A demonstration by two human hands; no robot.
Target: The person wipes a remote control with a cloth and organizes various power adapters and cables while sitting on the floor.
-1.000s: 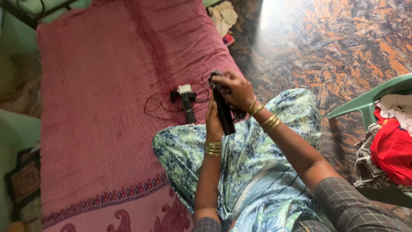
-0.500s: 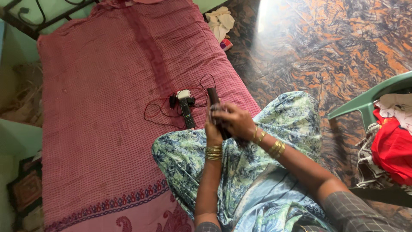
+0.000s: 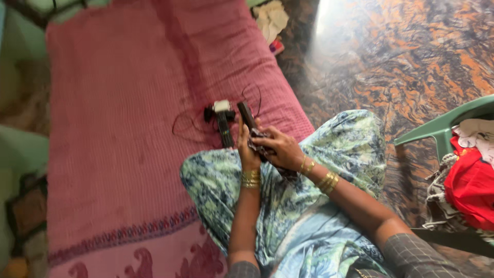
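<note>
while the left hand [image 3: 247, 149] grips the long black remote [image 3: 246, 114] from below, its top pointing to 11 o'clock over the red bedsheet [image 3: 118, 128], the right hand [image 3: 280, 149] presses a dark cloth [image 3: 259, 141] on its body. best to hold it steady and wipe lengthwise. a second remote [image 3: 224, 128] lies at 9 o'clock.

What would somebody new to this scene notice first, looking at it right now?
Probably the two hands at the centre: the left hand and the right hand together grip a long black remote control with a dark cloth pressed against it. Just left of them, a second remote and a small white gadget lie among thin wires on the pink bedspread. A red cloth sits on a green plastic chair at the right edge.
</note>
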